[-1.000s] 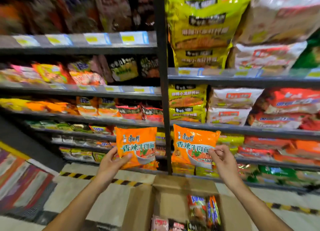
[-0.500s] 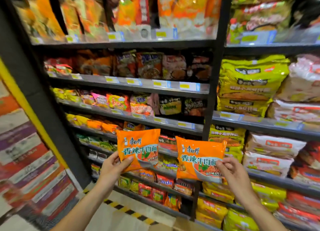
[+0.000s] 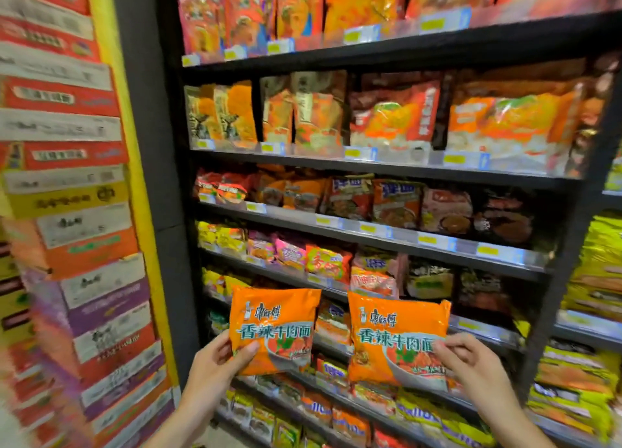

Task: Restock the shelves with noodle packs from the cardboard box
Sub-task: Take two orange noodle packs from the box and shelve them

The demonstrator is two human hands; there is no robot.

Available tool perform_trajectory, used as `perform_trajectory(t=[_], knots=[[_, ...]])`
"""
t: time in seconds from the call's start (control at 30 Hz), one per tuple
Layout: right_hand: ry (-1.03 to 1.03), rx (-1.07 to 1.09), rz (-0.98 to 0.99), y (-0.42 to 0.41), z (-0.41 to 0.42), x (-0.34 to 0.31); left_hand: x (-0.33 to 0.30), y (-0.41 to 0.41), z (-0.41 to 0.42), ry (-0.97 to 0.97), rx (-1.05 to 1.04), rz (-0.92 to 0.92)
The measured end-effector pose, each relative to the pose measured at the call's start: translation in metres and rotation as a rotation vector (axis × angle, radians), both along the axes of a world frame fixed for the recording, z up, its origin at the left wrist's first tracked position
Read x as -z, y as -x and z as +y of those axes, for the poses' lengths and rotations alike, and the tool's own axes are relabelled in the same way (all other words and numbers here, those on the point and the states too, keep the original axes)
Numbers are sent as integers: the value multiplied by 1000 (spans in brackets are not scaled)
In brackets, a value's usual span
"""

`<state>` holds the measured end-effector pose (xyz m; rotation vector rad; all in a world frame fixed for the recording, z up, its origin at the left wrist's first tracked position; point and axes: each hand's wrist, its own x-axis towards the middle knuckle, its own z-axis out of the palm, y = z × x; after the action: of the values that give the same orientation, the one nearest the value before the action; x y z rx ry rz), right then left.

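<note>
The left hand [image 3: 215, 363] and right hand [image 3: 471, 367] each pinch an orange noodle pack [image 3: 274, 330] at six o'clock before the shelves [image 3: 370, 235]; light, crinkly, likely brittle inside, best gripped by edges.

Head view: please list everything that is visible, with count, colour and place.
orange noodle packs: two, orange; left one, right one, held up in front of the shelves
shelves: several tiers, dark, centre and right
shelved packs: many, mostly orange, red and yellow, on all tiers
stacked cartons: many, red, white, purple, far left
left hand: grips left pack
right hand: grips right pack
</note>
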<state>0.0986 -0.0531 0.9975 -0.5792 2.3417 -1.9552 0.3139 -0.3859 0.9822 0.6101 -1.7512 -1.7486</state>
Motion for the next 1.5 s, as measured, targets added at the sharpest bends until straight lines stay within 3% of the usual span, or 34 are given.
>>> perform_trajectory(t=[0.27,0.57,1.13,1.5], knots=[[43,-7,7,-33,-80,-31,-25,-31,-69,50,8,81],[67,-20,-5,-20,-127,-49,-36,3,-121,77,9,131],[186,4,80,142,-285,-80,-95,192,-306,191,55,177],[177,48,30,178,-366,-79,-103,300,-418,226,70,179]])
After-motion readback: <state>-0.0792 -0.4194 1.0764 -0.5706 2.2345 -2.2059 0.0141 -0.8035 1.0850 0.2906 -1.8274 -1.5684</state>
